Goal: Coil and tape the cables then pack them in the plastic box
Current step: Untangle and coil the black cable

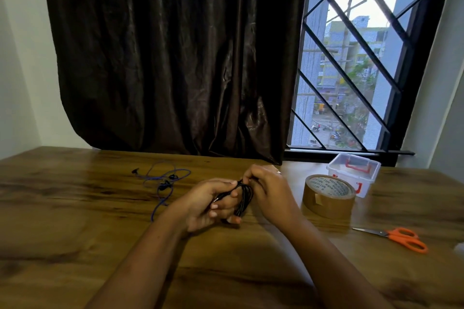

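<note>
Cables: two. Blue cable (165, 184) loose; black cable (244, 199) gripped by left hand (208, 204), pinched by right hand (268, 193).
Surface: wooden table (75, 208); curtain (163, 57), window (351, 70).
Singles: tape roll (326, 204), plastic box (351, 170), scissors (399, 237).

Dark lettering printed repeatedly round the inner core of the brown tape roll (326, 204), "TAPE" and "WOND…" made out, remainder blurred, red marks on the plastic box (339, 176) not legible.
</note>
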Motion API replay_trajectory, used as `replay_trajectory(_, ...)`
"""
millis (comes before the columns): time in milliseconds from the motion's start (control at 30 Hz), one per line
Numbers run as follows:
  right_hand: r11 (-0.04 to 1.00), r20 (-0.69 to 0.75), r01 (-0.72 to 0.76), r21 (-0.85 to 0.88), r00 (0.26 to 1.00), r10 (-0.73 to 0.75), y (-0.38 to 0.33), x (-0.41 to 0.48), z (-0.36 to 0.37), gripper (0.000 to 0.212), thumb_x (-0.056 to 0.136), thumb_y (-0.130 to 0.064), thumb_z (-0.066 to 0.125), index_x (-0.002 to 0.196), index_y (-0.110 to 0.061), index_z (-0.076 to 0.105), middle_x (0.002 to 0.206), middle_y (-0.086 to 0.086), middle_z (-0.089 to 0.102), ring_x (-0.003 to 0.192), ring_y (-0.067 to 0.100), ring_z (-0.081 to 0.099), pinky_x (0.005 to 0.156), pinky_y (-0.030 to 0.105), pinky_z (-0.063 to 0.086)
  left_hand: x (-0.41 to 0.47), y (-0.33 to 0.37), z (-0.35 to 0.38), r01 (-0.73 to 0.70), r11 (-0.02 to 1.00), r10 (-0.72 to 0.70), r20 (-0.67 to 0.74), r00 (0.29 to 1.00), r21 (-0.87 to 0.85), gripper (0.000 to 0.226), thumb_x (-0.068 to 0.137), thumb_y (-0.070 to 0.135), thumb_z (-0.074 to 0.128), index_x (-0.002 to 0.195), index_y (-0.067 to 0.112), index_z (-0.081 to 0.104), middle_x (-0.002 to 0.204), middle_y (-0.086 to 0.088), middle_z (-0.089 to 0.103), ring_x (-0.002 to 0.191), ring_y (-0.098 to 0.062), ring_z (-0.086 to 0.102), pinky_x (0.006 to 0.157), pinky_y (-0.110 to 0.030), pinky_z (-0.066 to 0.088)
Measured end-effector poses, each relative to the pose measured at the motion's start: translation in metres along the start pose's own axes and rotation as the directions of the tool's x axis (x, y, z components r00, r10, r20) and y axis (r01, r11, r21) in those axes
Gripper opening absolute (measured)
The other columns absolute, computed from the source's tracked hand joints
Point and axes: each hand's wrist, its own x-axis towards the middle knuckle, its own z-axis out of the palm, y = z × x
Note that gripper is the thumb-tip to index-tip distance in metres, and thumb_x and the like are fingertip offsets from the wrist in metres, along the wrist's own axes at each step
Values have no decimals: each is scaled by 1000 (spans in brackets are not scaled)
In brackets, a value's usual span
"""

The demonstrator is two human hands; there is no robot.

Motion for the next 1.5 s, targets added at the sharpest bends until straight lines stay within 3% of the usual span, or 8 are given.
replay_trajectory(167,999,7,-37,30,999,37,-2,0,4,33,89,0,50,81,-32,56,83,-8,61,87,6,50,72,7,34,1,-1,0,-13,998,14,7,1000,-68,28,93,23,39,68,14,48,40,5,29,31,-7,28,62,-30,51)
replay_trajectory(433,989,-36,37,-140,998,-43,-6,-1,1,20,92,-10,52,81,-24,62,79,-11,62,86,10,49,75,32,42,1,-2,0,75,996,-71,62,996,-57,30,93,25,38,67,14,48,39,6,31,31,-6,30,60,-30,53)
replay_trajectory(633,990,-13,45,-132,999,-48,-7,-2,3,18,91,-11,53,87,-23,66,82,-12,56,86,6,48,76,26,43,1,-2,-1,68,995,-65,45,997,-67,31,92,26,39,64,15,48,38,6,31,31,-6,32,58,-31,54)
replay_trajectory(833,982,217,-107,157,974,72,-7,1,3,28,89,2,49,93,-19,66,86,-9,61,80,-7,57,65,4,41,1,-1,-2,-14,996,12,-22,1000,-86,30,90,25,42,63,13,49,38,5,31,34,-10,35,53,-30,52)
replay_trajectory(1000,836,270,-315,449,940,210,-10,1,1,30,98,-16,42,84,-15,69,81,0,64,79,11,58,73,26,43,2,1,-1,-75,996,69,-118,991,-44,29,92,24,43,67,10,47,38,4,31,37,-11,37,55,-30,52)
replay_trajectory(1100,845,286,-315,433,937,204,-13,-1,0,26,87,-42,58,82,-20,72,81,1,71,78,15,65,71,30,50,3,1,0,-109,994,103,-193,976,-24,33,95,21,43,67,8,53,39,3,31,37,-10,38,54,-30,53)
replay_trajectory(1200,878,274,-316,359,935,225,-11,-1,2,15,82,-29,71,87,-14,71,82,4,73,76,17,69,67,29,53,6,0,-1,-122,992,125,-263,957,28,35,96,21,42,65,7,50,40,2,31,38,-11,36,51,-28,52)
replay_trajectory(1500,891,234,-337,306,933,272,-7,-1,6,5,87,-9,61,85,-9,65,77,1,66,70,7,62,62,19,52,18,-11,1,-145,973,202,-358,912,180,34,101,22,37,73,8,50,48,4,39,44,-6,39,52,-23,51)
